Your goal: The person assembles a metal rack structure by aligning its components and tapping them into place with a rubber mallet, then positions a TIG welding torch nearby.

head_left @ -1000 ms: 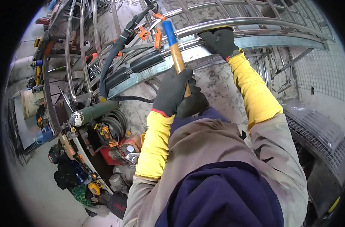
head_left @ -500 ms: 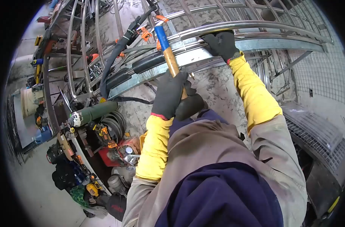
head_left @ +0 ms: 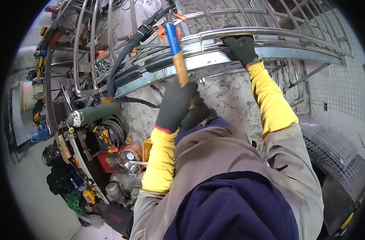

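My left hand (head_left: 175,102), in a dark glove with a yellow sleeve, is closed round the wooden handle of a hammer-like tool (head_left: 180,66). The tool's blue end points up and away, in front of the metal frame; a dark bulky shape lies by my fingers. Further right, my right hand (head_left: 241,49), also gloved, is wrapped over a shiny steel tube (head_left: 266,31) of the frame. Its fingertips are hidden beneath the tube. Below the tubes runs a flat grey metal beam (head_left: 206,60) with black padded sleeves (head_left: 158,63) beside it.
A green gas cylinder (head_left: 96,113) and coiled hose (head_left: 120,130) lie at the left. Power tools and a motor (head_left: 115,192) sit at the lower left. Orange clamps (head_left: 161,32) are on the frame. Wire mesh panels (head_left: 330,146) lie at the right.
My left hand and the tool have shifted slightly left and down in the view. My right hand stays at the tube. The whole view has turned a little.
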Demonstrator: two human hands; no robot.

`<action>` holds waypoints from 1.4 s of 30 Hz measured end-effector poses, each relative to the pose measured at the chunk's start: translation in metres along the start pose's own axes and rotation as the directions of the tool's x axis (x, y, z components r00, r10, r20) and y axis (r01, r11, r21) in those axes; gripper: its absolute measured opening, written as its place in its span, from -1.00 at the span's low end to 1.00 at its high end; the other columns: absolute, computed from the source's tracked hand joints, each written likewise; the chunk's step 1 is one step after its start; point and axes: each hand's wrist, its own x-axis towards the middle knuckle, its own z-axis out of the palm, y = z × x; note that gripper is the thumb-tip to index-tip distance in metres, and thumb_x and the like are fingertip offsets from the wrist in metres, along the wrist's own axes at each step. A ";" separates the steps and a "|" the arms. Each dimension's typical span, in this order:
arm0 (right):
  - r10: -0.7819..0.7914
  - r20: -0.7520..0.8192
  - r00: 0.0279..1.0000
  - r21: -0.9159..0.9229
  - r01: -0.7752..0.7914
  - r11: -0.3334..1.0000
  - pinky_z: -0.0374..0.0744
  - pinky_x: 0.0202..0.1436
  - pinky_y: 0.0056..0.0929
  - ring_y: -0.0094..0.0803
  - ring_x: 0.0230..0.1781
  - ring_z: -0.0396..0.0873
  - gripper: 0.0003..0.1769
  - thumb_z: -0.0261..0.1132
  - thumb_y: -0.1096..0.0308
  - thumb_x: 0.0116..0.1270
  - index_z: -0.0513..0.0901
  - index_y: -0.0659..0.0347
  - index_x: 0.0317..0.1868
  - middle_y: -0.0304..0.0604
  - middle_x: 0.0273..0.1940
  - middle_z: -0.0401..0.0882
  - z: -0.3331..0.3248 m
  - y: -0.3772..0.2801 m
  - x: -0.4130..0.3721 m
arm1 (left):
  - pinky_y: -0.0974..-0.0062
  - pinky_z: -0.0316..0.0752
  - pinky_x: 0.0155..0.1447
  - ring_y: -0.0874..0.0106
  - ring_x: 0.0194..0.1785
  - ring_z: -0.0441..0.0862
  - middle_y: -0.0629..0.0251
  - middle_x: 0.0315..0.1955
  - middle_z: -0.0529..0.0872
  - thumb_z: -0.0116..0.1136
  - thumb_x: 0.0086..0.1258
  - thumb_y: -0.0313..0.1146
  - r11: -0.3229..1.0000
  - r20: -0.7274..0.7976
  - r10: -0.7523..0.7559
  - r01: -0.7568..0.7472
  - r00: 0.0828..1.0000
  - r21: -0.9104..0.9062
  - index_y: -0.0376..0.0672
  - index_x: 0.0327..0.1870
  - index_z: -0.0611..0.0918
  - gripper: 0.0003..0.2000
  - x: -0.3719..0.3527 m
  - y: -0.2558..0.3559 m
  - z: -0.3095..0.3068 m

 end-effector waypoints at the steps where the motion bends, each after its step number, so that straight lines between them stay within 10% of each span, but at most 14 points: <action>1: -0.004 0.012 1.000 -0.004 0.004 1.000 0.67 -0.13 -0.30 -0.08 -0.29 0.74 -0.57 0.59 -0.05 0.25 0.84 0.22 -0.30 -0.02 -0.32 0.81 -0.001 0.000 0.001 | 0.49 0.54 -0.24 0.53 -0.34 0.64 0.38 -0.36 0.67 0.21 0.54 -0.32 0.998 -0.034 0.061 -0.062 0.998 -0.025 -0.25 -0.05 0.61 -0.82 -0.009 -0.005 -0.008; 4: 0.030 0.130 0.991 -0.093 -0.018 0.996 0.70 -0.01 -0.33 -0.12 -0.17 0.79 -0.59 0.60 0.04 0.23 0.84 0.16 -0.08 -0.06 -0.14 0.85 -0.009 0.015 0.003 | 0.52 0.51 -0.25 0.59 -0.33 0.61 0.42 -0.35 0.67 0.22 0.54 -0.32 0.997 -0.103 0.059 -0.054 0.993 0.052 -0.22 -0.10 0.61 -0.85 -0.044 -0.024 -0.030; 6: -0.414 0.392 0.821 -0.529 0.570 0.629 0.71 0.00 -0.28 -0.14 -0.17 0.80 -0.52 0.60 0.12 0.18 0.80 0.09 0.09 -0.10 -0.04 0.85 -0.023 0.029 0.009 | 0.55 0.51 -0.30 0.58 -0.37 0.63 0.41 -0.38 0.68 0.27 0.56 -0.26 0.996 -0.121 0.090 -0.091 0.989 0.002 -0.24 -0.04 0.64 -0.79 -0.056 -0.065 -0.046; 8: -0.404 0.408 0.819 -0.506 0.571 0.646 0.71 0.04 -0.23 -0.13 -0.15 0.81 -0.44 0.59 0.18 0.14 0.76 0.01 0.19 -0.14 0.04 0.84 -0.033 0.041 0.008 | 0.38 0.54 -0.20 0.25 -0.36 0.62 0.19 -0.36 0.67 0.38 0.38 -0.35 0.971 -0.206 0.172 -0.131 0.963 0.198 -0.25 -0.17 0.59 -0.79 -0.067 -0.101 -0.054; 10: -0.055 0.275 0.960 -0.169 0.104 0.980 0.68 -0.04 -0.32 -0.28 -0.22 0.78 -0.55 0.59 0.16 0.20 0.81 0.11 0.08 -0.14 -0.08 0.85 -0.044 0.045 0.007 | 0.26 0.59 -0.14 0.06 -0.30 0.63 0.07 -0.33 0.65 0.43 0.25 -0.36 0.965 -0.229 0.145 -0.086 0.962 0.249 -0.28 -0.25 0.59 -0.76 -0.090 -0.116 -0.056; 11: 0.496 0.132 0.858 0.091 -0.509 0.856 0.55 -0.26 -0.47 -0.51 -0.40 0.62 -0.67 0.58 0.09 0.29 0.82 0.21 -0.23 -0.25 -0.36 0.75 -0.027 -0.047 0.005 | 0.23 0.61 -0.12 0.05 -0.28 0.66 0.05 -0.31 0.67 0.43 0.23 -0.35 0.904 -0.230 0.235 -0.125 0.944 0.409 -0.28 -0.30 0.59 -0.76 -0.098 -0.127 -0.061; 13: 0.488 0.173 0.855 -0.028 -0.491 0.871 0.44 -0.33 -0.51 -0.60 -0.46 0.50 -0.64 0.56 0.06 0.34 0.77 0.20 -0.37 -0.32 -0.46 0.64 -0.027 -0.055 0.003 | 0.13 0.65 -0.06 -0.04 -0.22 0.70 -0.04 -0.21 0.72 0.43 0.18 -0.32 0.527 -0.006 0.375 -0.208 0.927 0.824 -0.28 -0.36 0.60 -0.75 -0.110 -0.148 -0.072; 16: 0.442 0.141 0.886 -0.083 -0.434 0.897 0.26 -0.47 -0.54 -0.67 -0.58 0.31 -0.51 0.53 0.02 0.40 0.65 0.14 -0.59 -0.42 -0.64 0.41 -0.014 -0.063 -0.005 | 0.11 0.65 -0.07 -0.07 -0.23 0.70 -0.08 -0.23 0.72 0.40 0.21 -0.31 0.831 -0.278 0.313 -0.120 0.908 0.543 -0.27 -0.37 0.62 -0.77 -0.119 -0.185 -0.074; 17: 0.386 0.186 0.904 -0.054 -0.383 0.922 0.27 -0.47 -0.54 -0.67 -0.58 0.32 -0.51 0.54 0.00 0.38 0.67 0.14 -0.57 -0.41 -0.63 0.42 -0.012 -0.056 -0.004 | 0.07 0.63 -0.11 -0.07 -0.25 0.69 -0.08 -0.29 0.70 0.39 0.23 -0.28 0.641 -0.180 0.435 -0.163 0.882 0.750 -0.27 -0.35 0.64 -0.77 -0.123 -0.190 -0.076; 26: 0.421 0.234 0.876 -0.109 -0.407 0.907 0.24 -0.46 -0.53 -0.69 -0.57 0.32 -0.57 0.51 0.05 0.40 0.72 0.13 -0.54 -0.48 -0.61 0.42 -0.002 -0.059 0.004 | 0.07 0.61 -0.24 -0.04 -0.35 0.67 -0.01 -0.37 0.68 0.40 0.26 -0.23 0.611 -0.105 0.434 -0.207 0.895 0.764 -0.27 0.09 0.72 -0.58 -0.121 -0.232 -0.086; 30: 0.356 0.299 0.885 -0.118 -0.336 0.935 0.25 -0.47 -0.50 -0.69 -0.56 0.31 -0.52 0.53 -0.01 0.39 0.68 0.12 -0.58 -0.48 -0.61 0.41 -0.003 -0.061 0.004 | 0.07 0.62 -0.23 -0.05 -0.34 0.68 -0.03 -0.35 0.70 0.39 0.25 -0.25 0.699 -0.167 0.397 -0.179 0.903 0.692 -0.27 -0.08 0.73 -0.69 -0.114 -0.226 -0.082; 32: 0.322 0.317 0.892 -0.082 -0.313 0.946 0.25 -0.47 -0.48 -0.69 -0.56 0.30 -0.49 0.53 -0.03 0.39 0.67 0.12 -0.59 -0.48 -0.61 0.41 0.002 -0.068 0.003 | 0.06 0.63 -0.18 -0.08 -0.27 0.69 -0.11 -0.27 0.73 0.39 0.24 -0.26 0.963 -0.271 0.066 0.010 0.960 0.269 -0.25 -0.28 0.68 -0.77 -0.113 -0.226 -0.082; 39: 0.382 0.269 0.884 -0.168 -0.347 0.922 0.27 -0.45 -0.51 -0.66 -0.54 0.33 -0.42 0.56 -0.16 0.34 0.68 0.16 -0.58 -0.44 -0.61 0.40 0.009 -0.061 0.002 | 0.03 0.61 -0.18 -0.11 -0.25 0.68 -0.11 -0.34 0.67 0.40 0.20 -0.30 0.931 -0.272 0.221 -0.120 0.937 0.344 -0.22 -0.40 0.62 -0.79 -0.111 -0.207 -0.075; 42: 0.408 0.305 0.860 -0.106 -0.395 0.913 0.31 -0.42 -0.56 -0.64 -0.51 0.36 -0.46 0.54 -0.13 0.35 0.75 0.19 -0.50 -0.43 -0.59 0.42 0.010 -0.051 0.004 | 0.02 0.60 -0.18 -0.11 -0.25 0.68 -0.10 -0.36 0.65 0.40 0.19 -0.31 0.600 -0.084 0.386 -0.181 0.919 0.779 -0.23 -0.42 0.61 -0.79 -0.111 -0.205 -0.078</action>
